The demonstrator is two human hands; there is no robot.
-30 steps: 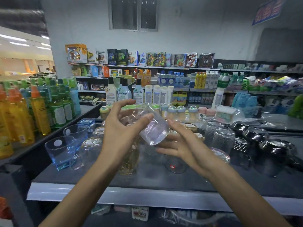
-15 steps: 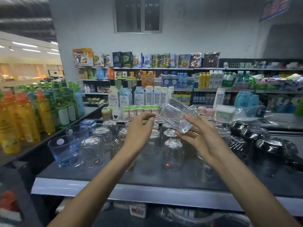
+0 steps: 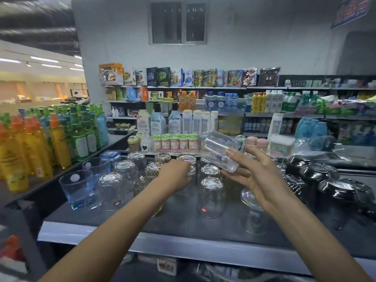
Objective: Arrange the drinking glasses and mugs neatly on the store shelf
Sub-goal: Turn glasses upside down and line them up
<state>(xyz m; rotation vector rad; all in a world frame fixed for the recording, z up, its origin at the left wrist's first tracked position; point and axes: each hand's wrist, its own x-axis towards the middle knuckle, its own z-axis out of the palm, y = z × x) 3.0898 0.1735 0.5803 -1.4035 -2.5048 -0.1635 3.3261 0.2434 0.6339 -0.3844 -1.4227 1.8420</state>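
No legible text in view. Blue wall sign (image 3: 350,11): red characters, blurred beyond reading. Bottle labels (image 3: 81,144): print unresolved. Red sticker (image 3: 204,210) on upturned glass (image 3: 211,192): unreadable. Round white sticker (image 3: 74,177) on blue glass (image 3: 78,193): blank. Price tag (image 3: 166,265) below shelf (image 3: 142,238): smeared.

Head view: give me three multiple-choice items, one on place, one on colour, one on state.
1. The blue mugs stand on the shelf at its: A) right end B) left end C) middle.
2. The bowls are: A) white B) red C) black.
3. The clear glass is: A) held tilted in the right hand B) standing upright C) lying in a bowl.

B: they are leftmost among the glassware.
C: glossy black, upside down on the right.
A: thumb and fingers pinch it above the shelf.
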